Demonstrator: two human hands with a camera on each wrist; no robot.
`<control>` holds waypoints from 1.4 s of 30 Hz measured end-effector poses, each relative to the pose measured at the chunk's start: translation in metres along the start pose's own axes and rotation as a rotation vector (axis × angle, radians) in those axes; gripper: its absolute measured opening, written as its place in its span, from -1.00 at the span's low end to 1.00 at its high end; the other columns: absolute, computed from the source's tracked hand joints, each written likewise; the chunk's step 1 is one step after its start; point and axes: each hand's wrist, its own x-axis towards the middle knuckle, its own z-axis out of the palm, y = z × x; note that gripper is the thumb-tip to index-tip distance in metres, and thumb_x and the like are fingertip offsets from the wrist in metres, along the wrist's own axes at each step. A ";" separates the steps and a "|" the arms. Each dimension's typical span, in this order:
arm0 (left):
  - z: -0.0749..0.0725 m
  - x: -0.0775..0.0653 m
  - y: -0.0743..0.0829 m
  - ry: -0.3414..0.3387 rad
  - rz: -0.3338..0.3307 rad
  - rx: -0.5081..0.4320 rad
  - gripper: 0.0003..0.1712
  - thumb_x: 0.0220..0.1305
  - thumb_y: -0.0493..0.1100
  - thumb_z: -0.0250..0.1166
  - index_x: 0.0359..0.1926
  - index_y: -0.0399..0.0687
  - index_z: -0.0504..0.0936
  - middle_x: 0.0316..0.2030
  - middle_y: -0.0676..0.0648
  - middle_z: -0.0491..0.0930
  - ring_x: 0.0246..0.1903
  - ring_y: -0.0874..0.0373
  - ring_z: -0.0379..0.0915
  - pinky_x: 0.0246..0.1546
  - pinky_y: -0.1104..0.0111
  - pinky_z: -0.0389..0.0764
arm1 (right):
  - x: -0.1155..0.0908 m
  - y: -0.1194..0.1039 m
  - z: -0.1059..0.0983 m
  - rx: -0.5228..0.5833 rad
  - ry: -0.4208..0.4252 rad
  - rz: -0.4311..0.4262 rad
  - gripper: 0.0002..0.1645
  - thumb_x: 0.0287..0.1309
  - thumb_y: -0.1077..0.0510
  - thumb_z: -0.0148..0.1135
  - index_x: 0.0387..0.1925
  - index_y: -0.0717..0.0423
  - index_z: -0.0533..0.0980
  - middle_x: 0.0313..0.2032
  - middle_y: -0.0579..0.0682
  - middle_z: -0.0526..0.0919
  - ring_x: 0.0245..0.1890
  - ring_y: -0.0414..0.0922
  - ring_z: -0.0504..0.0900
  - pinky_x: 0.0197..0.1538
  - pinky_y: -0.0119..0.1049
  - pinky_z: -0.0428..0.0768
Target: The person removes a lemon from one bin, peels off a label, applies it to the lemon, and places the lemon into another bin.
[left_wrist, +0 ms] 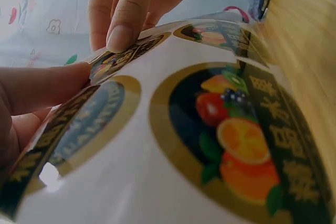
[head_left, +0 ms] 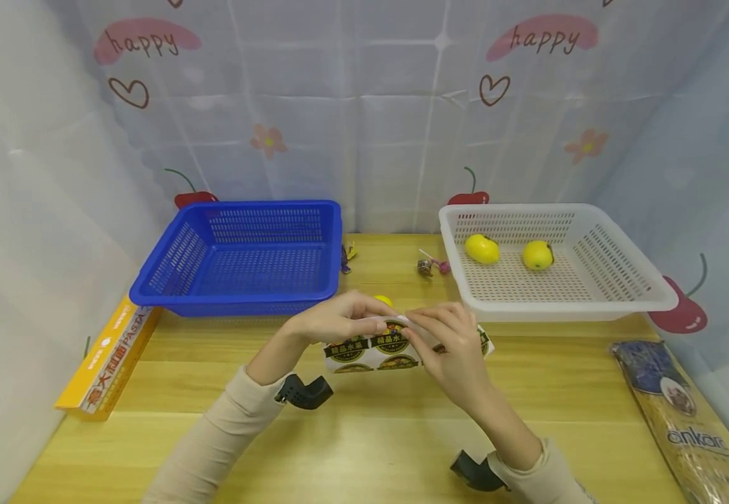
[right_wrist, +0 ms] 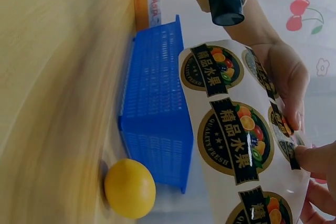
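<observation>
A white sheet of round fruit stickers [head_left: 355, 358], black and gold with fruit pictures, is held up in front of me, bent over at its top edge. My left hand [head_left: 345, 316] pinches that edge left of the middle. Just to the right, my right hand [head_left: 455, 343] pinches the sheet at one sticker, thumb in front and fingers behind. In the left wrist view the thumb of the right hand [left_wrist: 134, 9] presses on a sticker near the left fingertip. A round yellow fruit [right_wrist: 129, 188] sits on the table behind the sheet, mostly hidden in the head view.
A blue basket [head_left: 238, 306] stands at the back left. The white basket [head_left: 566, 308] at the back right holds two yellow fruits [head_left: 537, 255]. Wrapped candies [head_left: 424, 267] lie between them. A pasta box [head_left: 109, 360] is at left, a pasta bag [head_left: 679, 420] at right.
</observation>
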 end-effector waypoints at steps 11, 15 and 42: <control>0.005 0.000 0.006 0.073 -0.042 0.077 -0.67 0.42 -0.33 -0.07 0.01 -0.39 0.55 -0.69 0.09 0.21 -0.82 0.32 -0.07 -0.78 0.48 0.06 | -0.005 -0.002 0.005 0.047 0.094 0.134 -0.72 -0.33 0.39 0.49 -0.39 0.30 0.67 -0.41 0.11 0.71 -0.35 -0.01 0.59 -0.21 -0.30 0.29; 0.007 -0.001 0.009 0.111 -0.091 0.084 -0.67 0.42 -0.30 -0.07 0.02 -0.37 0.55 -0.72 0.11 0.20 -0.84 0.33 -0.07 -0.80 0.49 0.06 | -0.006 -0.002 0.007 0.062 0.144 0.136 -0.76 -0.28 0.42 0.46 -0.40 0.31 0.67 -0.41 0.12 0.71 -0.36 0.00 0.61 -0.17 -0.33 0.32; 0.011 -0.002 0.003 0.094 -0.023 0.006 -0.67 0.44 -0.30 -0.08 0.04 -0.39 0.51 -0.71 0.10 0.15 -0.84 0.33 -0.08 -0.80 0.47 0.05 | -0.014 0.000 0.007 0.114 0.039 0.217 -0.68 -0.25 0.43 0.45 -0.31 0.29 0.62 -0.26 0.12 0.68 -0.24 0.02 0.56 -0.13 -0.29 0.41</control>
